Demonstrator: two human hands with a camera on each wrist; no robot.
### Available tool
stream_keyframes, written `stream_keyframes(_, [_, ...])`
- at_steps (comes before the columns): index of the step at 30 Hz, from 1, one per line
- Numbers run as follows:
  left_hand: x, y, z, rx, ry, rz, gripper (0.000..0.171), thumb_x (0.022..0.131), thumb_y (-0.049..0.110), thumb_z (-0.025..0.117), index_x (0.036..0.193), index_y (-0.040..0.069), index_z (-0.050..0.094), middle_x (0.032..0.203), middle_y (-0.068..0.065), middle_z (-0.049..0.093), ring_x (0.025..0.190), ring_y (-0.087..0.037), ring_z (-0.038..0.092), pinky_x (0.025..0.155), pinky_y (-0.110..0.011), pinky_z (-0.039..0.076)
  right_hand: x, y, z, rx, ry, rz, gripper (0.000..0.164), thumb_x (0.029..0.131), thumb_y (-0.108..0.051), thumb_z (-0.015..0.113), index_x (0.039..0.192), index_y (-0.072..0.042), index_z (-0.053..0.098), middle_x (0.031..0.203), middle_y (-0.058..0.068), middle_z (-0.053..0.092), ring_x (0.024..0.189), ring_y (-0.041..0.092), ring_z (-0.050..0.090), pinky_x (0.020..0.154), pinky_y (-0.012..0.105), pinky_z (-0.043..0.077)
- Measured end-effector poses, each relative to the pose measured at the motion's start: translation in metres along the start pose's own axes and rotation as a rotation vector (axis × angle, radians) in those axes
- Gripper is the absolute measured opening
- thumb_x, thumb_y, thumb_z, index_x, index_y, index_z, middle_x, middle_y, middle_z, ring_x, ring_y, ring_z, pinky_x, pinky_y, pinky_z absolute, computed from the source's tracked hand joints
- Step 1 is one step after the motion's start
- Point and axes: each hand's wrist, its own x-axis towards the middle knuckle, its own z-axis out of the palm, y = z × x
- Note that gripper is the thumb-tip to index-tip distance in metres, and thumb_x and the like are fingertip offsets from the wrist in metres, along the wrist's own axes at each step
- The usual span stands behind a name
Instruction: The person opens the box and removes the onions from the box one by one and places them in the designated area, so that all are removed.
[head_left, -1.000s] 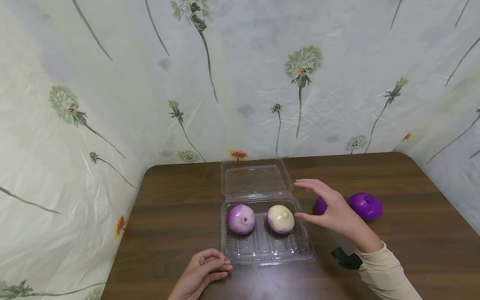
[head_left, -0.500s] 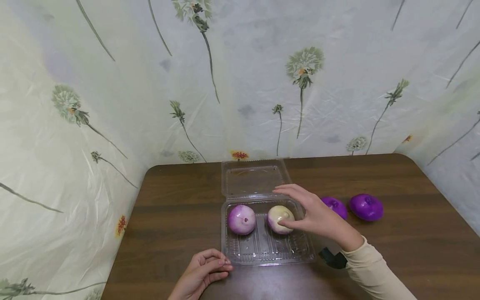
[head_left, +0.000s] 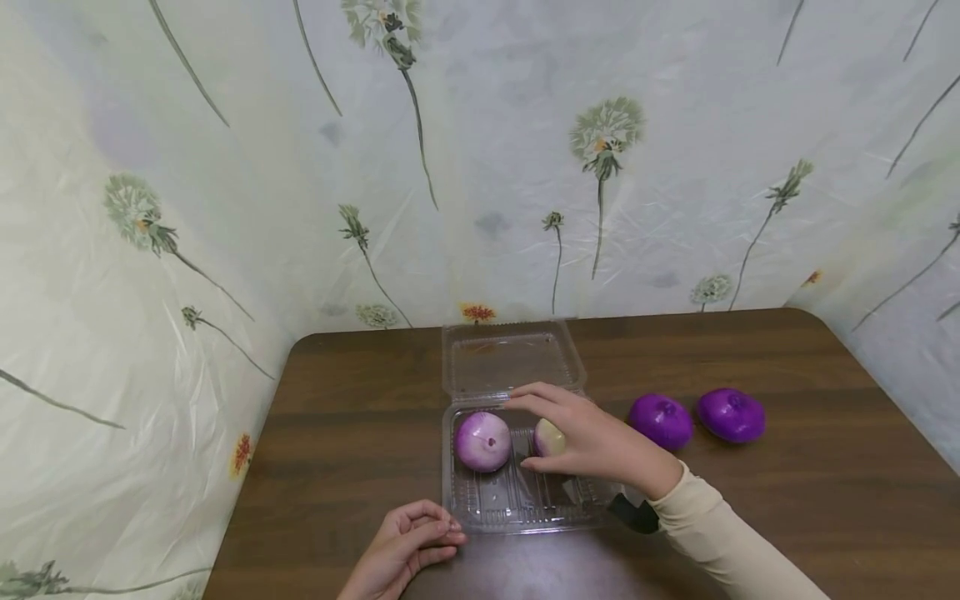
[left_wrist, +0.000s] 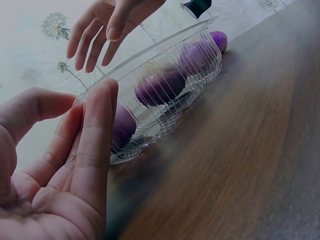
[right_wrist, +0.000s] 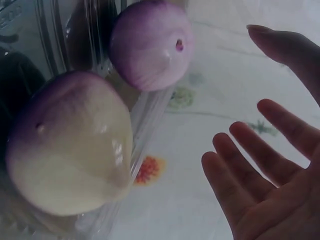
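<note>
On the table stands a clear plastic clamshell container (head_left: pixel 491 527), its lid (head_left: pixel 512 360) laid back toward the wall. Inside it sit a pale purple onion (head_left: pixel 482 442) on the left and a cream-and-purple onion (head_left: pixel 548 438) on the right. My left hand (head_left: pixel 408 542) pinches the container's near left corner between thumb and fingers, as the left wrist view shows. Above the right onion hovers my right hand (head_left: pixel 600 442), thumb and fingers spread, hiding part of it in the head view. The right wrist view shows a gap between that hand (right_wrist: pixel 280 185) and the cream-and-purple onion (right_wrist: pixel 70 150).
Two deep purple onions, one nearer (head_left: pixel 661 422) and one farther right (head_left: pixel 732 415), lie on the brown wooden table (head_left: pixel 337 450) right of the container. A dark green band (head_left: pixel 633 514) shows by my right wrist. Flower-patterned sheeting (head_left: pixel 480 167) surrounds the table's back and sides.
My right hand has moved left, from beside the container to over the cream-and-purple onion, uncovering the nearer deep purple onion. The left hand stays at the corner.
</note>
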Motion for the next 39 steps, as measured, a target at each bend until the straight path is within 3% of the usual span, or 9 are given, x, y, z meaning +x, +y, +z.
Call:
stream_keyframes(6, [-0.001, 0.0, 0.0, 0.0, 0.001, -0.004, 0.019, 0.105, 0.003, 0.053, 0.104, 0.013, 0.069, 0.106, 0.001, 0.075, 0.102, -0.011, 0.075, 0.091, -0.023, 0.063, 0.01, -0.006, 0.008, -0.063, -0.048, -0.045, 0.071, 0.079, -0.032, 0.09, 0.14, -0.016, 0.059, 0.142, 0.003, 0.06, 0.132, 0.024, 0.059, 0.108, 0.045, 0.056])
stream_keyframes(13, [-0.001, 0.001, 0.002, 0.001, 0.01, -0.013, 0.018, 0.105, 0.004, 0.054, 0.103, 0.015, 0.069, 0.105, 0.002, 0.075, 0.101, -0.01, 0.075, 0.091, -0.022, 0.063, 0.018, -0.009, 0.021, -0.073, -0.139, -0.043, 0.072, 0.081, -0.031, 0.09, 0.143, -0.015, 0.057, 0.146, 0.006, 0.057, 0.133, 0.025, 0.058, 0.109, 0.044, 0.056])
stream_keyframes(27, [-0.001, 0.002, 0.001, 0.01, 0.022, -0.026, 0.016, 0.105, 0.006, 0.056, 0.103, 0.015, 0.069, 0.105, 0.002, 0.075, 0.101, -0.01, 0.075, 0.091, -0.022, 0.063, 0.035, -0.013, 0.041, -0.142, -0.199, -0.041, 0.074, 0.076, -0.032, 0.091, 0.141, -0.016, 0.059, 0.142, 0.007, 0.058, 0.13, 0.023, 0.059, 0.106, 0.041, 0.057])
stream_keyframes(39, [-0.001, 0.003, 0.002, 0.008, 0.024, -0.028, 0.014, 0.105, 0.007, 0.056, 0.104, 0.014, 0.068, 0.107, 0.001, 0.074, 0.102, -0.01, 0.075, 0.092, -0.023, 0.063, 0.044, -0.015, 0.062, -0.387, -0.255, -0.101, 0.071, 0.07, -0.025, 0.095, 0.134, -0.021, 0.063, 0.131, 0.005, 0.061, 0.119, 0.021, 0.061, 0.08, 0.035, 0.065])
